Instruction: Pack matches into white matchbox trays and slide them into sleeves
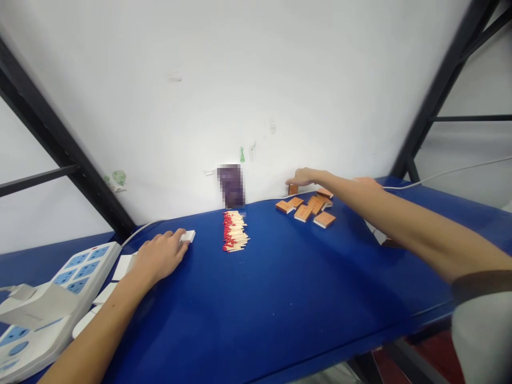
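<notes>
Tabletop (256, 304), broad through lower centre; front edge (360, 342), lower right. Power strip (99, 256) beside left forearm (114, 309), lower left. Matches (236, 232), centre. Left hand (164, 250): pinching white box (190, 235), centre-left. Right hand (306, 176): at orange matchbox (293, 190), centre-right, grip unclear.

parts of the body in the head view. left hand (160, 256): bare, fingers and thumb uncovered. left forearm (116, 309): bare from the wrist to the lower edge of the view, tapering toward the hand and marked by one small spot (113, 305). right hand (306, 176): bare, its finger details too small to tell. right forearm (384, 213): bare from the wrist up to the clothing. sleeve (480, 336), right arm: pale greyish white, plain and loose in outline, bordered by a broad dark brownish band (480, 282) (cuff or separate trim, one cannot tell).
</notes>
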